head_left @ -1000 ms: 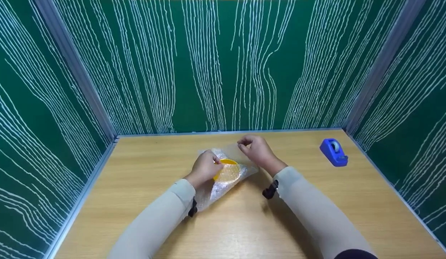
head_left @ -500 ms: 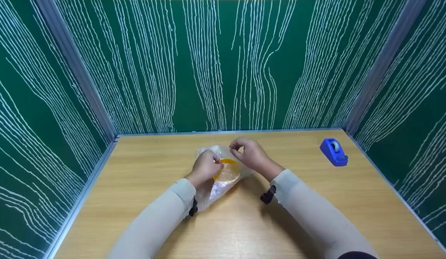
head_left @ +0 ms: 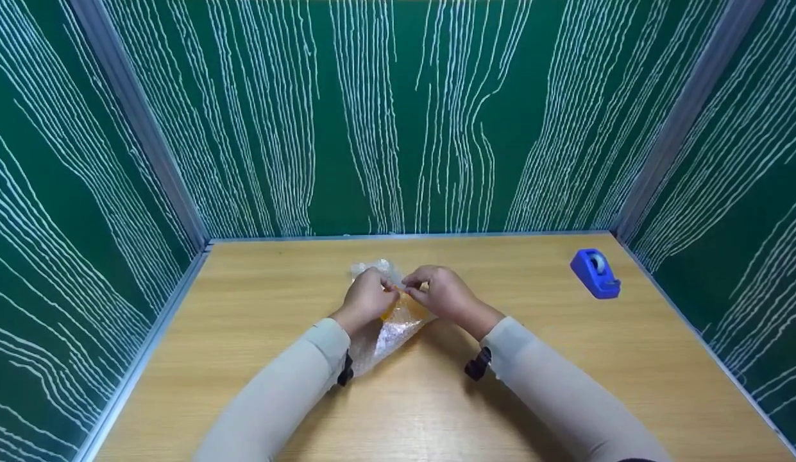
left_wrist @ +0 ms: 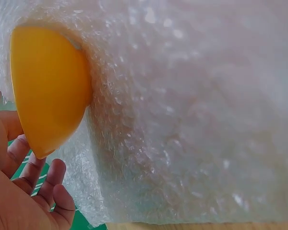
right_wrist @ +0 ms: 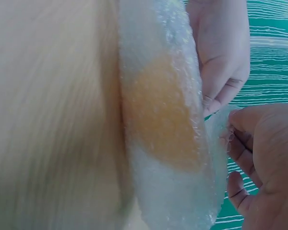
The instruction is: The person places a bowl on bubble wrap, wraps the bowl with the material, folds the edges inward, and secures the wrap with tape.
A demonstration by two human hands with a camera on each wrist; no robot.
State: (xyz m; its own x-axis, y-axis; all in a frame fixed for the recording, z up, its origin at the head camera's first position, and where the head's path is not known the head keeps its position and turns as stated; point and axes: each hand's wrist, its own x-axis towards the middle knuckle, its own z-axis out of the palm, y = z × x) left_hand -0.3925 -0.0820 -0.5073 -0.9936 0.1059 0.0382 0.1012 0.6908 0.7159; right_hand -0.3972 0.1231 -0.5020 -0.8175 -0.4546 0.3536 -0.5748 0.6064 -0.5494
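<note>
A moderately bright light reached your work. Whitish glare sat on the pale brown wooden tabletop (head_left: 404, 417), nearer you than the grip, and soft shadows lay along the inner sides of your light grey sleeves (head_left: 564, 391). Glints dotted the clear bubble-wrap sheet (left_wrist: 149, 139), blurred farther from your left hand (head_left: 369, 295). Your right-wrist view was hazy, its tabletop beyond the grip smeared.

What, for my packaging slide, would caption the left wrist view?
Left hand holding a yellow bowl, its near side uncovered, against bubble wrap.
</note>
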